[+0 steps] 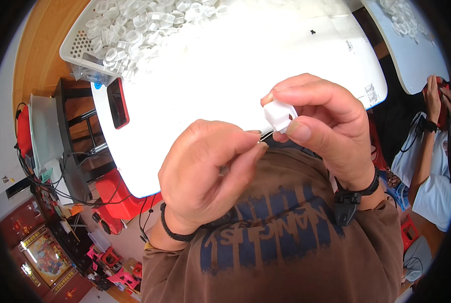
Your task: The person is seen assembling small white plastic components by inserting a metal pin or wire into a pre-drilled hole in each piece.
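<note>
My right hand point(331, 126) pinches a small white plastic piece point(279, 116) with flat faces between thumb and fingers, above the near edge of the white table point(185, 101). A dark opening shows in the side of the piece by my thumb. Just left of it, my left hand point(205, 169) is closed, thumb and index fingertip pressed together. A thin dark line and a tiny pale tip show at those fingertips, pointing at the white piece. What the left fingers hold is too small to name.
A white perforated basket point(81, 55) heaped with clear-white plastic parts point(139, 30) stands at the far left. A red-edged phone point(118, 103) lies on the left side. A small black bit point(313, 32) lies far right. Another person's hand point(432, 98) is beside a second table point(409, 63).
</note>
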`<state>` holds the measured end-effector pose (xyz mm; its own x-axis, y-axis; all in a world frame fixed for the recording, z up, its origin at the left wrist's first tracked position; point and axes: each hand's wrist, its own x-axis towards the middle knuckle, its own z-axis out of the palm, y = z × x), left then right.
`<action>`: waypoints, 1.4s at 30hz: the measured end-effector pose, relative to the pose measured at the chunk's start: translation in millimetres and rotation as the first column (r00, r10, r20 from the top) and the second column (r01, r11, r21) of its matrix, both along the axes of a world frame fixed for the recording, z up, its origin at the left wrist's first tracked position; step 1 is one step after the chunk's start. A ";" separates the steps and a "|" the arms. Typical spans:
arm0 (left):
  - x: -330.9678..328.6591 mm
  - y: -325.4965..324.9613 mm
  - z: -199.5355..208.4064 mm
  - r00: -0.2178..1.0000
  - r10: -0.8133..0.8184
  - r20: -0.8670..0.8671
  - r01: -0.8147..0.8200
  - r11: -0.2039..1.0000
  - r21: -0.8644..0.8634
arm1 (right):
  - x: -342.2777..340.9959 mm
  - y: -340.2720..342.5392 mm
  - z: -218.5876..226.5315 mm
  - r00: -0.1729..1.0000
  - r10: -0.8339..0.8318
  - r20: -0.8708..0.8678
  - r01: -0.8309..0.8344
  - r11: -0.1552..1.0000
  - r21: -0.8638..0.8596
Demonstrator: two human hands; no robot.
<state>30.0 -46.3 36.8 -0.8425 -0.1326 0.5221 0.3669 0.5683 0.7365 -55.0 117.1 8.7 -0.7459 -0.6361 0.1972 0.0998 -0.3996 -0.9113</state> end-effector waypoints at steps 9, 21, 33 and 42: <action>0.6 -1.2 1.8 1.000 -0.025 0.013 0.027 0.984 -0.178 | -4.1 3.6 9.8 0.977 0.061 0.207 -0.101 0.977 0.187; -3.7 -4.6 -3.4 0.997 -0.024 -0.077 0.008 0.979 -0.203 | -2.4 0.8 6.5 0.964 0.083 0.251 -0.120 0.983 0.136; -4.2 2.1 -3.5 0.997 -0.072 0.017 0.074 0.988 -0.133 | -1.4 2.9 -0.6 0.999 0.045 0.002 -0.045 0.997 0.055; -4.5 -3.1 -3.2 0.996 -0.088 0.033 0.092 0.983 -0.158 | -5.7 8.4 0.8 0.994 0.066 -0.088 -0.056 0.992 0.117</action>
